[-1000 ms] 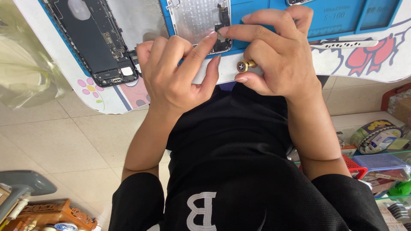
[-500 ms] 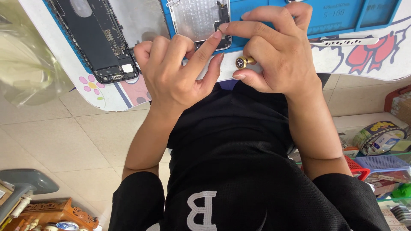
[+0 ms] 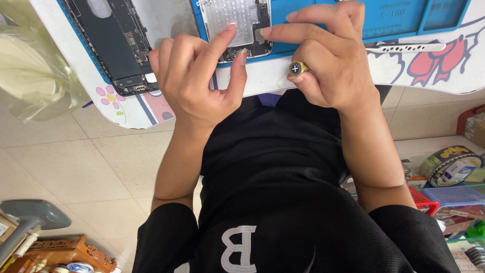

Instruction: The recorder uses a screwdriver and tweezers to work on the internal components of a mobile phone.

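A silver phone part [image 3: 237, 28] lies on a blue mat [image 3: 404, 15] near the table [image 3: 126, 108] edge. The left hand [image 3: 197, 81] hovers over the part's near edge, fingers loosely curled, forefinger and thumb tips touching it. The right hand [image 3: 328, 60], just right of the part, pinches a screwdriver [image 3: 296, 68] with a gold cap, forefinger reaching to the part. Left of the part lies an opened phone [image 3: 113, 43]; far right of it, metal tweezers [image 3: 409, 48].
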